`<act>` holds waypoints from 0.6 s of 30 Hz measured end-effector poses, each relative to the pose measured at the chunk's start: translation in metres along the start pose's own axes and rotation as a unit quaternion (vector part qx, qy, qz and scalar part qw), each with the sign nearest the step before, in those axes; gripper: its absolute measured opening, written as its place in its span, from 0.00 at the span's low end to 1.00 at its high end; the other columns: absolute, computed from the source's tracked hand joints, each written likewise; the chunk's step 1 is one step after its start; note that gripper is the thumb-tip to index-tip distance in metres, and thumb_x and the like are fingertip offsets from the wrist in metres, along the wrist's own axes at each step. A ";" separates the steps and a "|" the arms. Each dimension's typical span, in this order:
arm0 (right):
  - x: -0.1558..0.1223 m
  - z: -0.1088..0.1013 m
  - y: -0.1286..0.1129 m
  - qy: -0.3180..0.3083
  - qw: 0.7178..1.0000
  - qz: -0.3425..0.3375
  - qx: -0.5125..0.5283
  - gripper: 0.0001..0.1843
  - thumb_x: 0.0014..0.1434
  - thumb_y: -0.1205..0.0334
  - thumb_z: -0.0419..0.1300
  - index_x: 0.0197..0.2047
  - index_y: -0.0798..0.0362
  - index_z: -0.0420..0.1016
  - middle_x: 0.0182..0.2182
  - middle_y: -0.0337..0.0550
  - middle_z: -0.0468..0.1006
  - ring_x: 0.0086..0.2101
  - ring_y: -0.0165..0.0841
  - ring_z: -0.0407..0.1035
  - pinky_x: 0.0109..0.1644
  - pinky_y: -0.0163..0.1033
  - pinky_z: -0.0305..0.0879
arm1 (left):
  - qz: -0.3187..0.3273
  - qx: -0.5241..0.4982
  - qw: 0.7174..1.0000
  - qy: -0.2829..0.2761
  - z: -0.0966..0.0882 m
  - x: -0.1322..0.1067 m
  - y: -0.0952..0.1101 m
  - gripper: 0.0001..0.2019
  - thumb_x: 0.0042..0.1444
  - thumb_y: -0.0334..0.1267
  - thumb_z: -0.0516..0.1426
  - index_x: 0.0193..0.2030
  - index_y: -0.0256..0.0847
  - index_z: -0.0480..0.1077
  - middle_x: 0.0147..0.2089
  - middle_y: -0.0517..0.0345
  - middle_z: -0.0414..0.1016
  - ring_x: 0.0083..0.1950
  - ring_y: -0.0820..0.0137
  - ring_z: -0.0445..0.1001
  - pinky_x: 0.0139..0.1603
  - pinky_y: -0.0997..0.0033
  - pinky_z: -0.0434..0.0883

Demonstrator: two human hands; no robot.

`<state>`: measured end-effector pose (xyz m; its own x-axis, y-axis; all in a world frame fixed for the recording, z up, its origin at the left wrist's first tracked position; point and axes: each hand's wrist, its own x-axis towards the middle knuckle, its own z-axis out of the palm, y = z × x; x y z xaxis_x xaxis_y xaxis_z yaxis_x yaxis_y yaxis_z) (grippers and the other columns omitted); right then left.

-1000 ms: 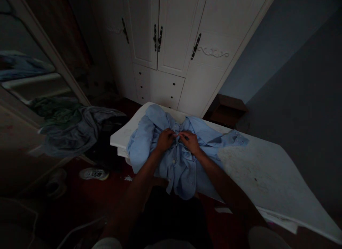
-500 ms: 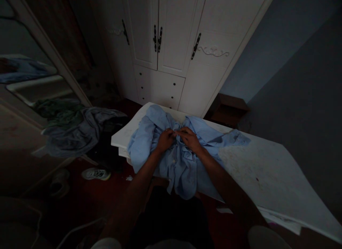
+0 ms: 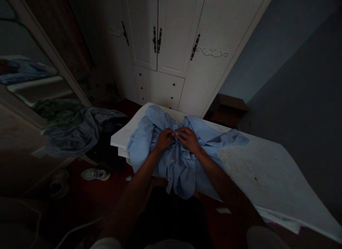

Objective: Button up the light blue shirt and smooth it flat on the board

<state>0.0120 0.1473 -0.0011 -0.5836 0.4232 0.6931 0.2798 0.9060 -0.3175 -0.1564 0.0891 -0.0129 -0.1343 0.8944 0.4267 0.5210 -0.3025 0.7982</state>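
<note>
A light blue button-up shirt [image 3: 144, 142] lies crumpled on the left end of a white table [image 3: 256, 167], its lower part hanging over the near edge. My left hand [image 3: 164, 139] and my right hand [image 3: 189, 138] meet at the shirt's front placket near the collar. Both have fingers curled and pinched on the cloth. Small white buttons run down the front below my hands.
A white wardrobe [image 3: 173, 45] with dark handles and drawers stands behind the table. A grey and green heap of clothes [image 3: 74, 129] lies at the left. A white shoe [image 3: 95, 174] rests on the dark red floor. A brown box [image 3: 227, 108] sits by the wall.
My hands have stayed together at the shirt's front, with small finger shifts. The cloth under them has bunched slightly differently.
</note>
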 end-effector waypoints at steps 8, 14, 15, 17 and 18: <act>-0.001 0.002 0.001 -0.013 0.999 0.013 -0.038 0.13 0.66 0.52 0.57 0.43 0.48 0.80 0.38 0.47 0.80 0.41 0.39 0.72 0.48 0.46 0.68 | -0.006 0.013 0.999 0.029 0.003 0.000 0.000 0.08 0.56 0.34 0.55 0.28 0.38 0.72 0.30 0.58 0.71 0.35 0.69 0.70 0.42 0.69 0.68; -0.001 0.002 0.003 0.008 0.999 0.005 -0.042 0.13 0.67 0.53 0.55 0.44 0.49 0.78 0.39 0.48 0.79 0.42 0.39 0.71 0.50 0.46 0.67 | 0.001 0.022 0.998 0.059 0.004 -0.005 0.007 0.08 0.60 0.38 0.55 0.34 0.39 0.73 0.36 0.54 0.74 0.41 0.67 0.71 0.46 0.66 0.69; -0.001 0.002 0.004 0.010 0.999 0.009 -0.038 0.13 0.67 0.53 0.54 0.45 0.49 0.78 0.40 0.48 0.79 0.42 0.40 0.71 0.50 0.46 0.67 | 0.003 0.020 0.997 0.072 0.004 -0.006 0.008 0.07 0.60 0.39 0.55 0.37 0.39 0.73 0.38 0.53 0.74 0.42 0.67 0.72 0.47 0.66 0.69; -0.001 0.001 0.005 0.011 0.999 0.021 -0.028 0.13 0.67 0.53 0.54 0.45 0.49 0.78 0.40 0.49 0.78 0.43 0.40 0.70 0.50 0.47 0.67 | 0.018 0.019 0.995 0.091 0.003 -0.009 0.011 0.08 0.61 0.41 0.56 0.41 0.40 0.73 0.42 0.52 0.75 0.44 0.67 0.73 0.48 0.65 0.70; -0.001 0.001 0.005 0.012 0.999 0.026 -0.023 0.13 0.67 0.54 0.54 0.46 0.49 0.77 0.41 0.49 0.78 0.44 0.40 0.70 0.51 0.47 0.68 | 0.032 0.022 0.995 0.092 0.003 -0.010 0.013 0.09 0.61 0.42 0.57 0.42 0.40 0.73 0.43 0.52 0.75 0.45 0.66 0.73 0.48 0.65 0.70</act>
<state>0.0137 0.1516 -0.0040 -0.5493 0.4681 0.6921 0.3438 0.8816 -0.3234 -0.1457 0.0775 -0.0078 -0.2504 0.7972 0.5493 0.5695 -0.3375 0.7495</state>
